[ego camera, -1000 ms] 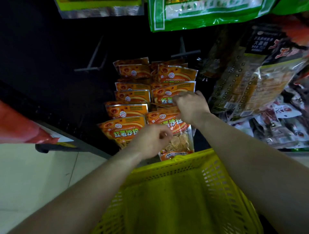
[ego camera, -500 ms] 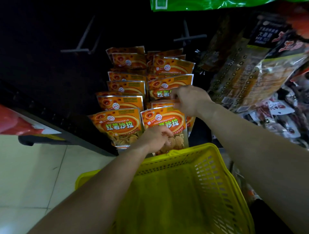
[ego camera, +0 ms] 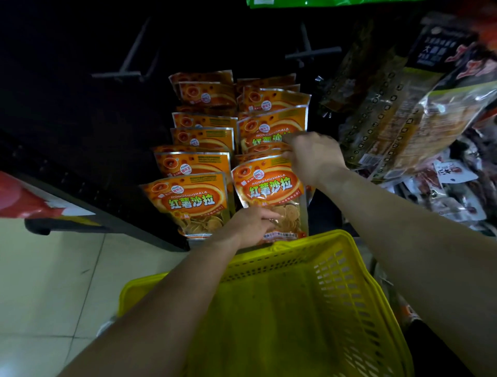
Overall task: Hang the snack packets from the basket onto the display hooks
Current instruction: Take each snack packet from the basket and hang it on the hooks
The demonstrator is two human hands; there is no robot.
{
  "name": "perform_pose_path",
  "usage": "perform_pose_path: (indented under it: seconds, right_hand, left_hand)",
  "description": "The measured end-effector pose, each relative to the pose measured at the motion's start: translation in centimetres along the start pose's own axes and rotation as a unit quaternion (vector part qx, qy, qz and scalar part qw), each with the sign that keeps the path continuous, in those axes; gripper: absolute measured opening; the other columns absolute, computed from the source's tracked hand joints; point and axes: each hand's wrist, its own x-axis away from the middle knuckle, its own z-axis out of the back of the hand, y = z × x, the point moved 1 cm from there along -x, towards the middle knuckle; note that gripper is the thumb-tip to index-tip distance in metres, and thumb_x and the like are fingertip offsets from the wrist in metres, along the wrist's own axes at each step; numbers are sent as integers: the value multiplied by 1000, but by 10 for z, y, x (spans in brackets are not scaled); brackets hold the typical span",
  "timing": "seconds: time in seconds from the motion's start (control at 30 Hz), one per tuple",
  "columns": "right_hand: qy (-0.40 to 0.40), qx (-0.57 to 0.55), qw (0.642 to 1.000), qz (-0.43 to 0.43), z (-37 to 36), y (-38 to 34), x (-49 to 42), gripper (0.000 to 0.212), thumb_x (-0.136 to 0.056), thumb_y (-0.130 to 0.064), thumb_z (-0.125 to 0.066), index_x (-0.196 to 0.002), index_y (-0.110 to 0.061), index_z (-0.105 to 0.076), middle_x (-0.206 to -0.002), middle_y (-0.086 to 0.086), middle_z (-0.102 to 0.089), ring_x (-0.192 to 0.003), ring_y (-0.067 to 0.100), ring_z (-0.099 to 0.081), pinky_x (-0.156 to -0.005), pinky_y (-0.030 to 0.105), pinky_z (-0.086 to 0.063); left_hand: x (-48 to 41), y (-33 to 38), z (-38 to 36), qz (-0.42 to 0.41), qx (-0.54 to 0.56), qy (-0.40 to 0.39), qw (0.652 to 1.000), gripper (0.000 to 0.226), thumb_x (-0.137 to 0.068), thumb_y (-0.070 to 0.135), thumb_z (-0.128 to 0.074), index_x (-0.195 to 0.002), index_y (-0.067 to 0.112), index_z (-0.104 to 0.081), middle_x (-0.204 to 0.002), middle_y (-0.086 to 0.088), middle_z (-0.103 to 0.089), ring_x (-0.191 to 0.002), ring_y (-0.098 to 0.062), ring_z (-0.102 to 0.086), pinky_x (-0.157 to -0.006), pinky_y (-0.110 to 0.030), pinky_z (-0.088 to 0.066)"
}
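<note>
Two columns of orange snack packets hang on the dark display. The front packet of the right column (ego camera: 269, 188) is held at both ends. My right hand (ego camera: 313, 154) pinches its top right corner beside the packets behind it. My left hand (ego camera: 251, 226) holds its lower clear part, fingers curled against the chips. The front packet of the left column (ego camera: 189, 203) hangs untouched beside it. The yellow basket (ego camera: 290, 258) sits below my arms, and its inside shows no packets.
Two bare display hooks (ego camera: 129, 67) (ego camera: 309, 51) stick out above the orange packets. Darker mixed snack bags (ego camera: 403, 107) crowd the right side. A green bag (ego camera: 295, 2) hangs at the top edge. Pale floor tiles (ego camera: 48, 269) lie to the left, under a black shelf base.
The front right packet has come lower and squarer in its column. My left hand slid down from its middle to its lower part. My right hand stayed at its top corner.
</note>
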Motion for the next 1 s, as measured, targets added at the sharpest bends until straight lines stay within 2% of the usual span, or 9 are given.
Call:
perform_pose_path:
  seconds: [0.07,0.13,0.2,0.27,0.3,0.43,0.6,0.8,1.0]
  right_hand:
    - [1,-24,1000,-12,2,4,-1,23,-95,-32,-55,-118,-28,-60,-112,9,-65,-99,35,-63,-73,39,-48]
    - [-6,-52,998,-19,4,7,-1,24,-95,-31,-57,-118,-28,-60,-116,8,-64,-101,36,-62,-72,37,-46]
    - [-16,-69,997,-19,3,8,0,24,-94,-30,-58,-118,-27,-60,-117,9,-63,-102,37,-62,-71,36,-42]
    - [-23,-80,996,-21,4,9,2,24,-94,-31,-58,-117,-26,-60,-117,8,-63,-101,36,-62,-72,36,-43]
    - [-26,-86,996,-22,4,9,3,23,-94,-32,-57,-116,-25,-61,-115,8,-63,-100,34,-62,-72,36,-45]
    - [-42,-103,994,-12,6,5,7,20,-95,-33,-53,-111,-23,-60,-114,6,-62,-98,27,-61,-74,36,-52]
    - [-52,-101,993,-9,7,3,8,19,-95,-32,-52,-110,-22,-60,-116,6,-61,-100,25,-60,-78,39,-54]
    - [-73,-130,989,-8,16,-1,5,8,-88,-33,-60,-96,-31,-61,-108,-1,-62,-96,20,-61,-79,39,-55]
    - [-118,-65,991,13,11,-6,11,44,-83,-43,-69,-121,-29,-54,-123,0,-56,-110,22,-57,-87,40,-52]
  left_hand:
    - [-1,0,0,-14,-20,19,1000,31,-102,31,-49,-128,41,-63,-147,8,-51,-115,-10,-56,-93,-22,-43]
    - [-1,-3,-2,-13,-33,21,999,36,-104,27,-43,-133,43,-58,-147,6,-51,-86,0,-58,-75,-21,-52]
    - [0,-8,-6,-4,-35,10,999,40,-105,23,-40,-136,45,-54,-146,4,-52,-60,3,-52,-50,-14,-45]
    - [0,-11,-9,2,-25,3,1000,40,-105,24,-41,-137,45,-53,-140,5,-57,-48,2,-50,-42,-12,-37]
    - [-1,-10,-7,0,-22,3,1000,38,-104,26,-43,-135,44,-55,-136,6,-58,-54,4,-52,-46,-10,-37]
    - [-12,4,-1,-14,27,-19,999,30,-98,27,-58,-126,30,-67,-136,9,-59,-118,-8,-53,-85,-15,-35]
    - [-24,15,-15,-20,64,-82,994,36,-99,24,-58,-136,25,-60,-143,6,-50,-132,-12,-40,-101,-21,-28]
    - [-24,1,-19,-4,44,-71,996,43,-103,20,-48,-144,31,-49,-146,5,-52,-138,-14,-43,-116,-31,-27]
    - [-19,-5,-13,-13,-19,-47,999,38,-99,34,-55,-137,38,-56,-147,9,-51,-133,-14,-46,-112,-32,-35]
